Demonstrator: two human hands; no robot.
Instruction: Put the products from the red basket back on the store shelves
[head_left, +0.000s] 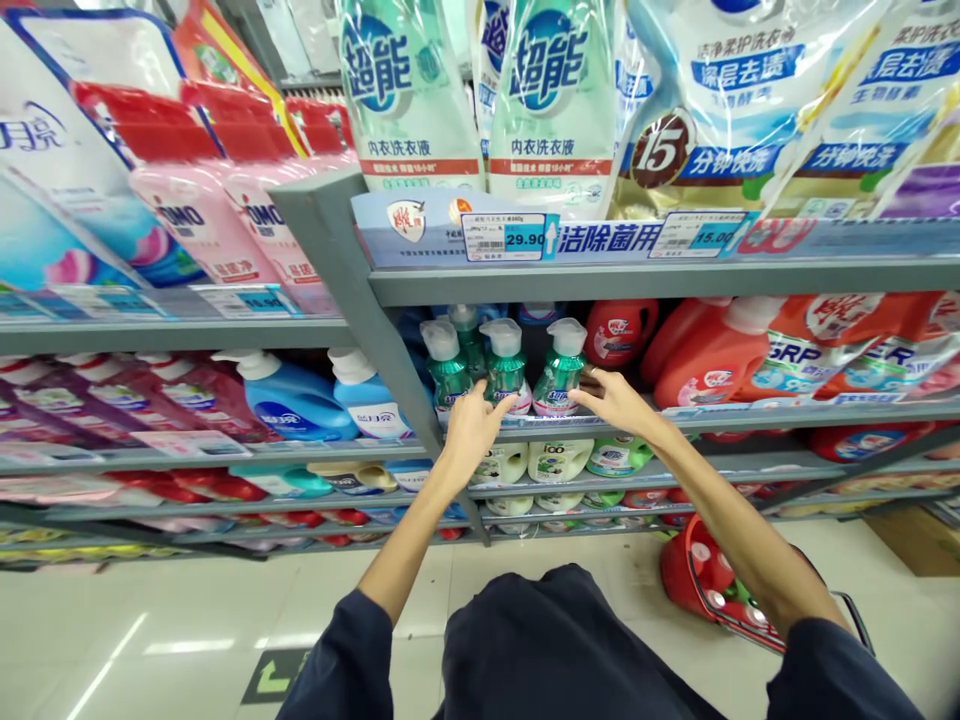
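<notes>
Green pump bottles with clear-white pump heads stand upright in a small group on the middle shelf. My left hand (474, 425) is at the middle pump bottle (507, 368), its index finger along the left side and thumb across the front. Just left of it stands another green pump bottle (448, 372), with one more partly hidden behind. My right hand (616, 400) holds the right-hand pump bottle (562, 372) by its right side, thumb in front; the other fingertips are partly hidden. Both bottles rest on the shelf.
A grey shelf edge (660, 283) with price labels runs above my hands. Red detergent bottles (709, 360) stand to the right, blue bottles (296, 395) beyond the upright on the left. A red shopping basket (679, 570) holding bottles sits on the floor at right.
</notes>
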